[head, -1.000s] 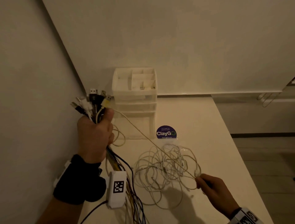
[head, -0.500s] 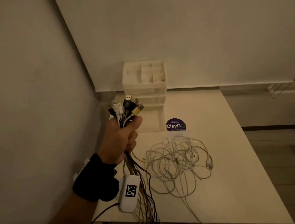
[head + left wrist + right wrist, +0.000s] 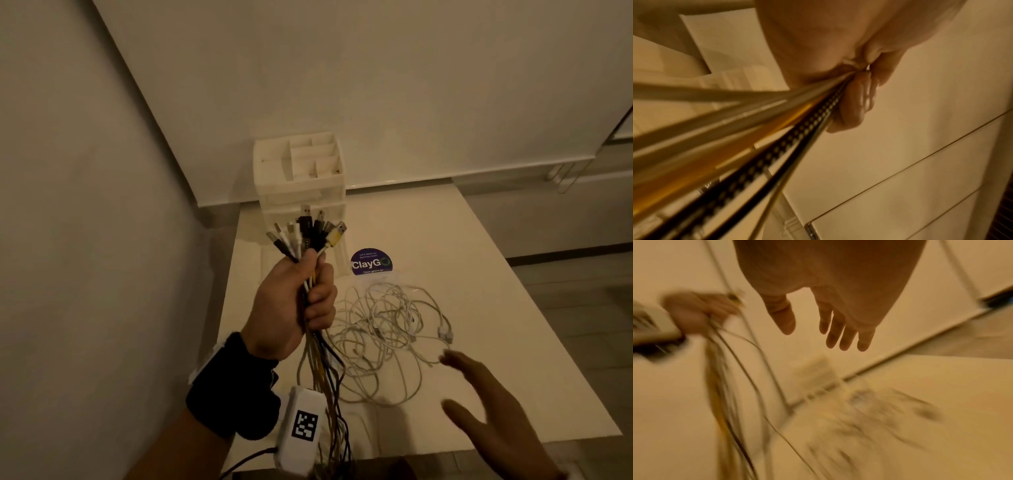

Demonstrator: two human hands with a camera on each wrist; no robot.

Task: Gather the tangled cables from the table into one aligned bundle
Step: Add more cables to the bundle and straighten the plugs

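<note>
My left hand [image 3: 301,301] grips a bundle of cables [image 3: 310,240] upright above the table's left side, the plugs fanned out at the top and the black, yellow and white cords [image 3: 760,151] hanging down past the wrist. A tangle of white cables [image 3: 387,335] lies on the white table [image 3: 496,308], with a white plug [image 3: 445,332] at its right edge. My right hand [image 3: 479,404] hovers over the table's near right part with fingers spread [image 3: 838,335], holding nothing, just short of the tangle [image 3: 859,426].
A white drawer organizer [image 3: 301,178] stands at the back left against the wall. A purple ClayGo sticker [image 3: 371,262] lies on the table in front of it. Walls close the left and back sides; the table's near edge [image 3: 479,442] and right edge drop off.
My right hand let go of the stretched white cable, left the view, and has come back open over the table. My left hand moved right and nearer with the bundle.
</note>
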